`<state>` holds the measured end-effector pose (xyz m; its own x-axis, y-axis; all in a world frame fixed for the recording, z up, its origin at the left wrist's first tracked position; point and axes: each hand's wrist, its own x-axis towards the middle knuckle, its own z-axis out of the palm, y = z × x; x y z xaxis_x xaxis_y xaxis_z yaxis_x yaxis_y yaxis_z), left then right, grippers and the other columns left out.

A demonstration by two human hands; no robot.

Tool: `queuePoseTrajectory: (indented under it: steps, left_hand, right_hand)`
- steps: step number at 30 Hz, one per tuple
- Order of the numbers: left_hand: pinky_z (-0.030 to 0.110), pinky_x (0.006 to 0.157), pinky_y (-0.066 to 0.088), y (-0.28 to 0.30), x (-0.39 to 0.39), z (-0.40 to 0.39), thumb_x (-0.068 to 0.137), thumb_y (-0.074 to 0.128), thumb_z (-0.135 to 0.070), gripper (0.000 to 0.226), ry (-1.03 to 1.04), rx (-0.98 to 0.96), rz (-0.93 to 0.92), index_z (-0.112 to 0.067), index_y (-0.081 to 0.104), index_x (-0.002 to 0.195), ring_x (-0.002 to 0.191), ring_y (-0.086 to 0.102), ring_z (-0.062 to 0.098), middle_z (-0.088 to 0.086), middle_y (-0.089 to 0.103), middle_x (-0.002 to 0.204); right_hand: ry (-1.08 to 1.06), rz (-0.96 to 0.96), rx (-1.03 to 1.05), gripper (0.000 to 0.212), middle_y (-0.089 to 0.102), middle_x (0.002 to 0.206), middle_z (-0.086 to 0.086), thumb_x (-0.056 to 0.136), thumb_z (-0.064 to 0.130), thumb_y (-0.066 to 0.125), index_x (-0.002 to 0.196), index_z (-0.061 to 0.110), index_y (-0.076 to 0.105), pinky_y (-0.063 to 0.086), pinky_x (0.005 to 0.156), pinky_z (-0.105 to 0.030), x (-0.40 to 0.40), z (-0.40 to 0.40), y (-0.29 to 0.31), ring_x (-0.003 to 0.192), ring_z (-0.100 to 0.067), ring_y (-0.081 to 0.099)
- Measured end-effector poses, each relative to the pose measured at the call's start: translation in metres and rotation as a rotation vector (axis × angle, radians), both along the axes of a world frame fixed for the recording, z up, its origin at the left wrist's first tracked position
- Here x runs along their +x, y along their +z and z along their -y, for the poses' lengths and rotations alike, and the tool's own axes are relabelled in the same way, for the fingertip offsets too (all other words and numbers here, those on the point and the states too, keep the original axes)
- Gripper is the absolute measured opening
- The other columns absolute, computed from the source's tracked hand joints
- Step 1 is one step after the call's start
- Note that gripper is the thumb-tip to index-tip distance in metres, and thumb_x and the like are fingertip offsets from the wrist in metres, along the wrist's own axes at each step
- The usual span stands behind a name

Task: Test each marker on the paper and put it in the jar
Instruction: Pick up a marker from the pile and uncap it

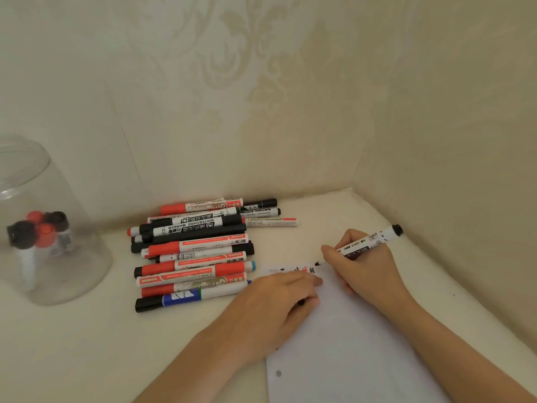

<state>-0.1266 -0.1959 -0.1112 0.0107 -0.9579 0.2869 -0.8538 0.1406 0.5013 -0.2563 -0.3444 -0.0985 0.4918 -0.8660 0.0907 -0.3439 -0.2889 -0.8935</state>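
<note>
My right hand grips a white marker with a black end, its tip down on the top edge of the white paper, beside several black and red test marks. On the paper's upper left corner rests my left hand, fingers curled, with a small black thing, apparently a cap, showing under them. A pile of red, black and blue markers lies left of the paper. The clear jar at far left holds several markers with red and black caps.
The white tabletop sits in a corner, with patterned walls close behind and to the right. The pile lies between the jar and the paper. A punched hole marks the paper's left margin.
</note>
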Motion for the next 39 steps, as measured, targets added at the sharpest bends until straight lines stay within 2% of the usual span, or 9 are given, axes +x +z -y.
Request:
queuePoseTrajectory:
  steps: [5,12,17,26,32,36,39]
  left_hand:
    - [0.005,0.096,0.037,0.0,0.0015,-0.002,0.1,0.047,-0.032,0.021,0.013,0.009,-0.014,-0.022,0.066,0.104,0.118,0.052,-0.005,-0.02,0.056,0.135]
    - [0.012,0.089,0.045,-0.0015,0.0023,-0.001,0.099,0.052,-0.03,0.018,0.004,0.002,-0.026,-0.02,0.067,0.098,0.108,0.058,-0.004,-0.019,0.059,0.131]
    - [0.014,0.09,0.046,-0.0022,0.0017,-0.0009,0.098,0.054,-0.029,0.016,0.007,-0.011,-0.034,-0.021,0.068,0.099,0.111,0.057,-0.005,-0.018,0.06,0.13]
    - [0.019,0.091,0.048,-0.0058,0.0025,0.0004,0.097,0.057,-0.027,0.013,0.007,-0.026,-0.037,-0.021,0.068,0.099,0.112,0.057,-0.005,-0.017,0.061,0.129]
    - [0.02,0.09,0.049,-0.007,0.0024,0.0003,0.096,0.059,-0.026,0.011,0.008,-0.036,-0.047,-0.021,0.068,0.098,0.11,0.059,-0.004,-0.017,0.061,0.129]
    - [0.02,0.09,0.049,-0.0073,0.0026,0.0002,0.096,0.059,-0.027,0.011,0.006,-0.04,-0.044,-0.021,0.068,0.098,0.111,0.058,-0.005,-0.018,0.061,0.129]
    - [0.02,0.091,0.049,-0.0072,0.0033,0.0009,0.096,0.059,-0.026,0.012,0.004,-0.041,-0.041,-0.02,0.069,0.099,0.112,0.057,-0.004,-0.017,0.061,0.129]
  right_hand:
    - [-0.001,0.002,0.032,0.039,0.059,0.045,-0.004,0.088,0.028,0.072,0.064,0.007,0.05,0.037,0.038,-0.023,-0.0023,-0.0014,0.0061,0.035,-0.022,0.046]
    - [0.027,0.034,0.036,0.035,0.061,0.047,-0.008,0.086,0.016,0.073,0.073,-0.006,0.049,0.041,0.039,-0.022,-0.003,-0.0037,0.0056,0.035,-0.021,0.053]
    - [0.022,0.041,0.056,0.033,0.06,0.047,-0.009,0.086,0.015,0.072,0.069,-0.001,0.048,0.041,0.039,-0.022,-0.0029,-0.0034,0.0052,0.035,-0.022,0.052]
    - [0.027,0.029,0.048,0.039,0.062,0.048,-0.009,0.086,0.017,0.073,0.074,-0.009,0.047,0.042,0.039,-0.023,-0.0036,-0.0034,0.0052,0.036,-0.022,0.054]
    - [0.006,0.007,0.049,0.035,0.061,0.047,-0.01,0.085,0.016,0.071,0.067,0.002,0.045,0.042,0.04,-0.025,-0.0032,-0.0029,0.0042,0.036,-0.023,0.053]
    - [0.004,0.03,0.066,0.04,0.06,0.047,-0.01,0.087,0.015,0.071,0.072,-0.009,0.042,0.041,0.037,-0.024,-0.0044,-0.0025,0.0052,0.036,-0.023,0.052]
    - [0.026,0.006,0.056,0.039,0.06,0.047,-0.009,0.086,0.016,0.072,0.071,-0.006,0.043,0.042,0.038,-0.024,-0.0035,-0.0039,0.0053,0.037,-0.022,0.053]
